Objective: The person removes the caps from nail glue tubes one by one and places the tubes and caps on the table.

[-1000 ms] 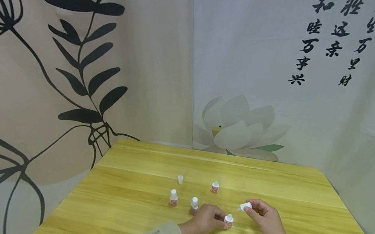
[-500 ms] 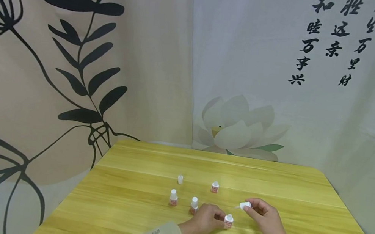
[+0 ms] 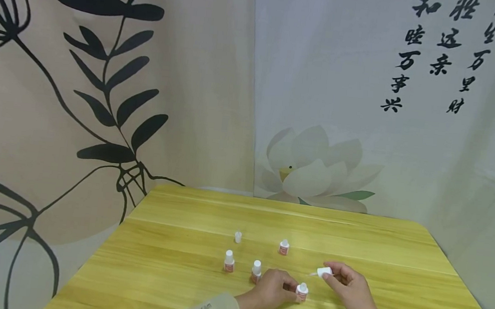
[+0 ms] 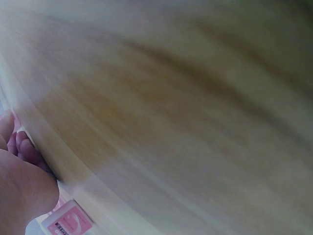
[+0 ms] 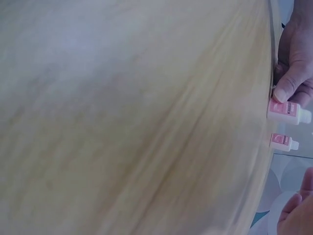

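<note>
A small white bottle with a pink label [image 3: 302,292] stands on the table, its narrow neck uncapped. My left hand [image 3: 273,289] grips it by the side, as the right wrist view also shows. My right hand [image 3: 351,289] pinches a white cap [image 3: 324,272] between thumb and fingers, above and right of that bottle. A thin pale applicator [image 3: 313,274] sticks out of the cap toward the left, apart from the bottle. Close behind my left hand stands a capped bottle of the same kind [image 3: 256,271], partly hidden; the left wrist view shows a pink-labelled bottle [image 4: 71,219] beside the hand.
Another capped bottle [image 3: 229,261] stands farther left. A bottle with a bare-looking neck [image 3: 284,247] stands farther back. A small whitish cap-like piece [image 3: 238,237] sits near the back left. The wooden table [image 3: 171,277] ends at a printed curtain [image 3: 201,79].
The cap in my right hand has shifted and tilted very slightly, its applicator now pointing a bit farther left. My left hand and the bottles stay put.
</note>
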Motion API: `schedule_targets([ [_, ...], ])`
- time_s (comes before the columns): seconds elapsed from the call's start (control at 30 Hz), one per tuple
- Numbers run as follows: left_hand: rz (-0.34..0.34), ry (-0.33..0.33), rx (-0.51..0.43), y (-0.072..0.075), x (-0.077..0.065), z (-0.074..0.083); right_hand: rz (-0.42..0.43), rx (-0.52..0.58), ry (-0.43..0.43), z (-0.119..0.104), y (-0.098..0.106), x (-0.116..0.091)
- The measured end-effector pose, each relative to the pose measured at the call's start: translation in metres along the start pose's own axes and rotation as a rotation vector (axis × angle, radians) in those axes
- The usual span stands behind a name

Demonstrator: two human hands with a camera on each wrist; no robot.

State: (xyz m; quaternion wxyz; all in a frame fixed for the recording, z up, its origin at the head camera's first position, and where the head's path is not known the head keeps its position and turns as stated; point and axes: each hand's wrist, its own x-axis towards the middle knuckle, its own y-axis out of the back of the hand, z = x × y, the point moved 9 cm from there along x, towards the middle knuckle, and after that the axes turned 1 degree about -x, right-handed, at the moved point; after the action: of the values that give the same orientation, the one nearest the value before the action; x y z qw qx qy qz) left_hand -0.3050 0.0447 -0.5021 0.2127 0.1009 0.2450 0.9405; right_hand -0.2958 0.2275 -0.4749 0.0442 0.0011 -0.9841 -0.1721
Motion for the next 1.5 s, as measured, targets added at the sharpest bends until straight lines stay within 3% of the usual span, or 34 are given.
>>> schedule_targets([
  [0.87, 0.013, -0.035, 0.041, 0.0014, -0.0002, 0.0027, -0.003, -0.017, -0.025, 0.0011, -0.0002, 0.0003],
  [1.5, 0.024, -0.031, 0.021, 0.0013, 0.0007, 0.002, -0.002, -0.025, 0.012, 0.0004, -0.0005, 0.0012],
])
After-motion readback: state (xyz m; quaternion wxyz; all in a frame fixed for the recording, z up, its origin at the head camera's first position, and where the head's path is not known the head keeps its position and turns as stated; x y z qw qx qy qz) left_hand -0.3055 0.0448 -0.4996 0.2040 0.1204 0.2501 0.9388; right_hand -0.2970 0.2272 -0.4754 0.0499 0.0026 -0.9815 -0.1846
